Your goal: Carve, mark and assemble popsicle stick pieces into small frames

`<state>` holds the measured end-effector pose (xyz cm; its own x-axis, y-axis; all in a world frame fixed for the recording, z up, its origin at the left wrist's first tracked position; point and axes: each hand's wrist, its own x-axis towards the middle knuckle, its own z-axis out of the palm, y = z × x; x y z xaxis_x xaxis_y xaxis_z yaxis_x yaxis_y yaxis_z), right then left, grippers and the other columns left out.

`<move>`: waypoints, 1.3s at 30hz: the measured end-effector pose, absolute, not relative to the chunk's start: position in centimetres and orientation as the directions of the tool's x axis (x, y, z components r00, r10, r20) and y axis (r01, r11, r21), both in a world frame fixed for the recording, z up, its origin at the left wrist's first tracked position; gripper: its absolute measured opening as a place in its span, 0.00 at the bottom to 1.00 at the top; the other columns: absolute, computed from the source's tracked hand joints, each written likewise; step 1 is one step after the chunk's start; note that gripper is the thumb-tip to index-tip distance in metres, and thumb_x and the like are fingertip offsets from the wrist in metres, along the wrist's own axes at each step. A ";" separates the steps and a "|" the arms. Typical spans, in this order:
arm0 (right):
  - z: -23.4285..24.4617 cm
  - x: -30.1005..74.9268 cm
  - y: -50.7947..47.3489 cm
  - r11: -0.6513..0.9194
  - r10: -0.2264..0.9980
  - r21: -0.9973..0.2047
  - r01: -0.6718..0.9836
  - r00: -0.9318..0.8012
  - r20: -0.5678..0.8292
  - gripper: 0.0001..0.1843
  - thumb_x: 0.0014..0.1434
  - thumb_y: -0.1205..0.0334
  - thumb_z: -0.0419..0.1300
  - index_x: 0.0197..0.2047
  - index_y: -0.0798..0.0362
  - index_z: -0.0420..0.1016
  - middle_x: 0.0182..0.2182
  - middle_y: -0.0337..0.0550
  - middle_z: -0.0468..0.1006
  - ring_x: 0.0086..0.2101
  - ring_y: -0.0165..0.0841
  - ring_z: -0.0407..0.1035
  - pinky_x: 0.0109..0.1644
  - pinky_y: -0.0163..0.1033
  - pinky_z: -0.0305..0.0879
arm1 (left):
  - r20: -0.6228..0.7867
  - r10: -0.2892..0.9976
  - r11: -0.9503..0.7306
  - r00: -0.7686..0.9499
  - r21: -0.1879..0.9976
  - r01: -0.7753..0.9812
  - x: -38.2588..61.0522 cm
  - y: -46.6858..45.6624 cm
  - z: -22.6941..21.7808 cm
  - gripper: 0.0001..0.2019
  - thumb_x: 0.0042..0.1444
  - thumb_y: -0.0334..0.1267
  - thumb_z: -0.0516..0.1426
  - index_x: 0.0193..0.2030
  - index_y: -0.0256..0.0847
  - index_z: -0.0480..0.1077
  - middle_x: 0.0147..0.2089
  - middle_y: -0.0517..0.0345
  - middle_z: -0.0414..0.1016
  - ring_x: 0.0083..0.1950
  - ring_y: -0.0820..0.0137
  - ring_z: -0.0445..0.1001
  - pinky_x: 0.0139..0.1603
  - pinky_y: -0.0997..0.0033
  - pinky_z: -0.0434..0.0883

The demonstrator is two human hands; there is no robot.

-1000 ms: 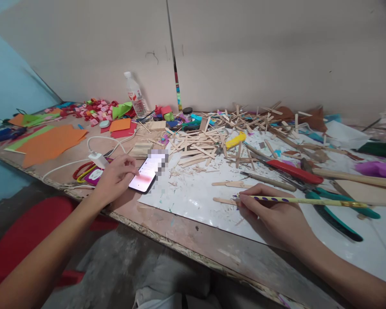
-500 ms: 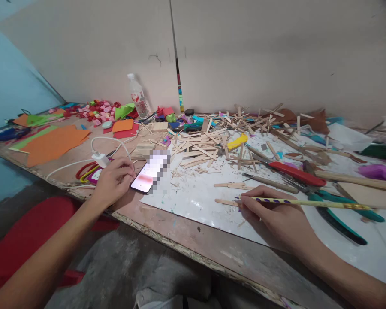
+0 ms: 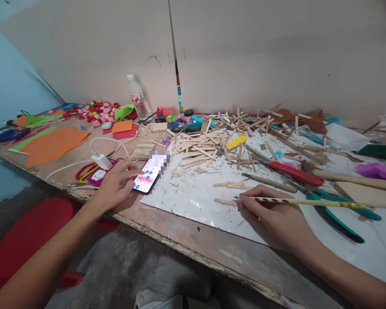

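My left hand [image 3: 116, 185] rests at the near edge of the workbench, one finger stretched onto the lit screen of a phone [image 3: 149, 173] lying flat there; it holds nothing. My right hand [image 3: 272, 213] lies on the white sheet [image 3: 196, 197], fingers closed round a yellow pencil with purple dots [image 3: 296, 201] that points left. The pencil tip sits beside a craft stick [image 3: 225, 201] on the sheet. Two more sticks [image 3: 233, 185] lie just beyond it.
A heap of craft sticks [image 3: 209, 146] covers the middle. A white charger and cable [image 3: 101, 161], orange paper [image 3: 53, 143], a water bottle [image 3: 137, 98], a yellow cutter [image 3: 236, 141], a red-handled tool [image 3: 294, 172] and green-handled pliers [image 3: 336, 219] lie around. A wall stands behind.
The phone screen has changed from pale pink to a display with blue dots. My left finger has reached further onto it. My right hand has stayed put.
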<state>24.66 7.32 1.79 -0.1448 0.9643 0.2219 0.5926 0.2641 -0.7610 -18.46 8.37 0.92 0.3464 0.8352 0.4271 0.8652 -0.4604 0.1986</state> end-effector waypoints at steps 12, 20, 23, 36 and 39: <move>1.5 24.8 7.2 0.149 0.988 -0.828 0.540 -0.114 0.103 0.11 0.58 0.60 0.63 0.25 0.48 0.75 0.26 0.46 0.81 0.22 0.35 0.73 0.23 0.38 0.67 | 0.383 0.860 -0.444 0.337 0.237 0.864 -18.4 8.4 1.2 0.18 0.66 0.38 0.49 0.47 0.41 0.81 0.50 0.50 0.74 0.52 0.59 0.72 0.54 0.57 0.70; 1.1 24.8 7.3 0.082 0.996 -0.838 0.539 -0.072 0.052 0.11 0.58 0.54 0.64 0.26 0.49 0.77 0.26 0.44 0.81 0.23 0.35 0.73 0.24 0.37 0.67 | 0.577 0.741 -0.571 0.343 0.273 0.774 -18.7 7.5 1.5 0.16 0.64 0.32 0.51 0.39 0.42 0.81 0.44 0.52 0.74 0.46 0.63 0.72 0.48 0.60 0.68; 1.1 24.9 7.2 0.060 0.998 -0.840 0.539 -0.061 0.033 0.12 0.58 0.53 0.65 0.26 0.49 0.77 0.27 0.44 0.82 0.23 0.35 0.73 0.24 0.37 0.67 | 0.570 0.738 -0.583 0.362 0.268 0.767 -18.6 7.4 1.5 0.16 0.63 0.30 0.51 0.37 0.41 0.81 0.40 0.54 0.74 0.41 0.66 0.72 0.44 0.63 0.68; 1.8 24.5 7.2 0.069 0.997 -0.868 0.491 -0.069 0.040 0.08 0.56 0.59 0.65 0.26 0.49 0.78 0.26 0.44 0.81 0.23 0.34 0.73 0.24 0.37 0.67 | 0.587 0.679 -0.592 0.442 0.082 0.801 -15.6 6.5 2.7 0.14 0.66 0.31 0.51 0.48 0.42 0.79 0.43 0.52 0.75 0.42 0.64 0.72 0.43 0.61 0.68; 2.0 24.5 7.0 -0.012 1.000 -0.890 0.456 -0.014 -0.020 0.09 0.57 0.56 0.67 0.28 0.49 0.78 0.23 0.42 0.80 0.23 0.35 0.72 0.24 0.37 0.65 | 0.342 0.656 -0.703 0.672 -0.045 0.709 -11.4 5.8 3.8 0.13 0.67 0.33 0.53 0.52 0.42 0.78 0.45 0.50 0.78 0.46 0.60 0.74 0.45 0.58 0.68</move>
